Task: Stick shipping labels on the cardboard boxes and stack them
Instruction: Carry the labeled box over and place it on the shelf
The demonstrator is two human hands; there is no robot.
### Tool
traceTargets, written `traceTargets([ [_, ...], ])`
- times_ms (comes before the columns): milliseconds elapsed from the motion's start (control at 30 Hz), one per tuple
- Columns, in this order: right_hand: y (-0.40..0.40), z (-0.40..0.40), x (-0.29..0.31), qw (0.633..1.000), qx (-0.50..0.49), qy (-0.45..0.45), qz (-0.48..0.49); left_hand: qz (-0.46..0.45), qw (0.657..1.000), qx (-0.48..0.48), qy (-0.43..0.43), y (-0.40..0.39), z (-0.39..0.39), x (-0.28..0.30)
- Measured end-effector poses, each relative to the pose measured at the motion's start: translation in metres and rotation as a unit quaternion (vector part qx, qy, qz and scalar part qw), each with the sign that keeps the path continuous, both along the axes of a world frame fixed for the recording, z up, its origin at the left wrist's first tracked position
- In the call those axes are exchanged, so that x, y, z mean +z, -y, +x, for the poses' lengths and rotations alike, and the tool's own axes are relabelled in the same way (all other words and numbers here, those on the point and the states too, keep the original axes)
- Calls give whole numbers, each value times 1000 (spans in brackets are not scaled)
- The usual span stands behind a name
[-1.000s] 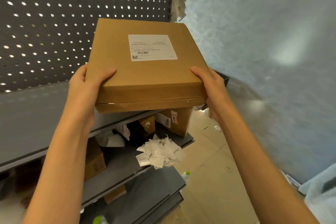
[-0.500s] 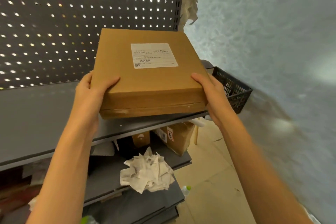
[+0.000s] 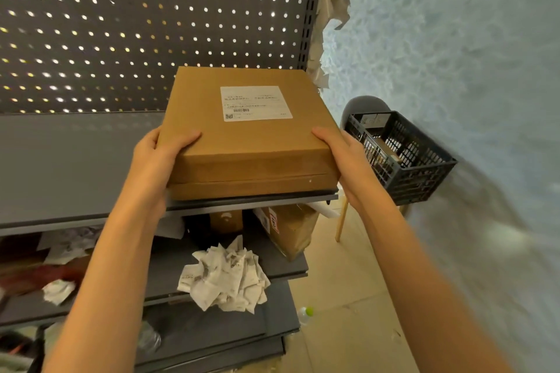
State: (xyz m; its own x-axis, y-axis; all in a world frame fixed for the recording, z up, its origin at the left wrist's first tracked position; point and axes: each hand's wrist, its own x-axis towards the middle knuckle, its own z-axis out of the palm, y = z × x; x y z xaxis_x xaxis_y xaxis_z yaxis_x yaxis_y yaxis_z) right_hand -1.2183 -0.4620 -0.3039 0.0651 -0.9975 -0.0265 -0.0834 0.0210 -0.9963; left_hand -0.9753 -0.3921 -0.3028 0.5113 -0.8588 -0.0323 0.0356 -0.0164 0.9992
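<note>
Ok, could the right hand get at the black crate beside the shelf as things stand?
Probably not right away. The right hand grips the cardboard box together with the left hand. The black crate sits just right of it with nothing between, so once the box is let go, the way looks free.

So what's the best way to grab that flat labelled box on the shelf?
Take the cardboard box by its two short side walls near the front corners, one hand from each side, as the left hand and right hand do: it is wide, flat and lies level.
</note>
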Motion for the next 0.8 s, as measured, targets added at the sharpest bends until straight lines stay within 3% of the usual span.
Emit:
traceTargets([
  [800, 33, 12, -9, 999, -2, -3, 45, 31, 999, -20, -19, 32, 11, -3],
])
